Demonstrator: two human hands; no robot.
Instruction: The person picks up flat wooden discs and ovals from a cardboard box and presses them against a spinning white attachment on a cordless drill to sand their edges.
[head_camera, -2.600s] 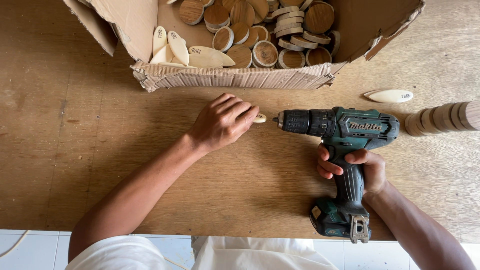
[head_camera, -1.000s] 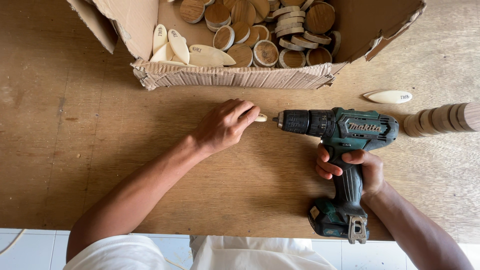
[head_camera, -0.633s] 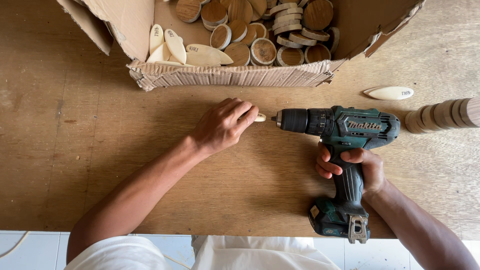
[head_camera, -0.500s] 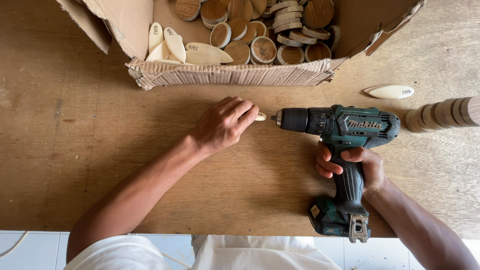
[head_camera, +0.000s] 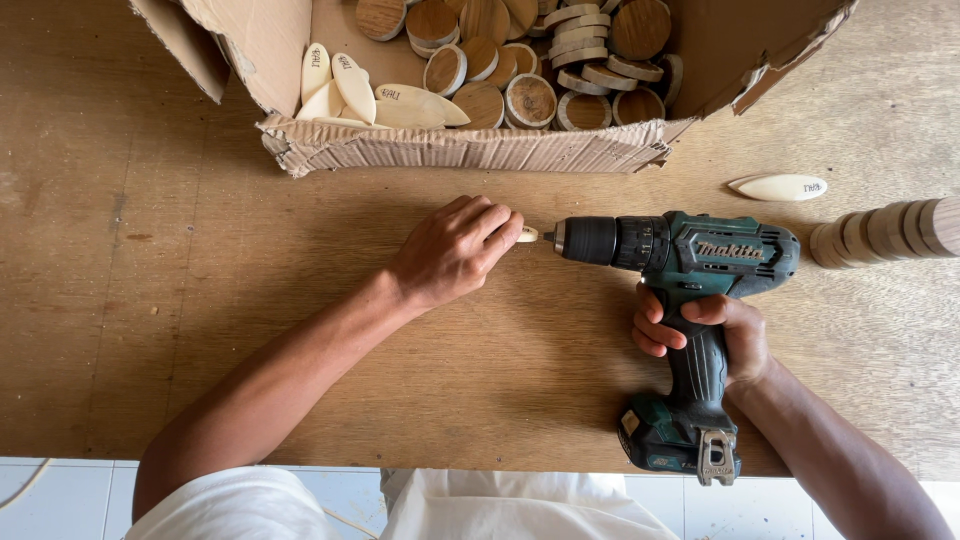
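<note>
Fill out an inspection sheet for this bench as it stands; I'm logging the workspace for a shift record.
Surface: wooden tabletop, worn and scuffed, with a white tiled floor below its near edge.
Job's things: green cordless drill lying sideways, its bit meeting a small pale wooden piece.
Clutter: torn cardboard box holding round wooden discs and pale oval wooden pieces; one loose oval piece; a stack of discs lying on its side.
Grippers: left hand pins the small piece to the table; right hand grips the drill handle.
Cables: a pale cord at the lower left, on the floor.
Surroundings: the person's white clothing; nothing else seen.
</note>
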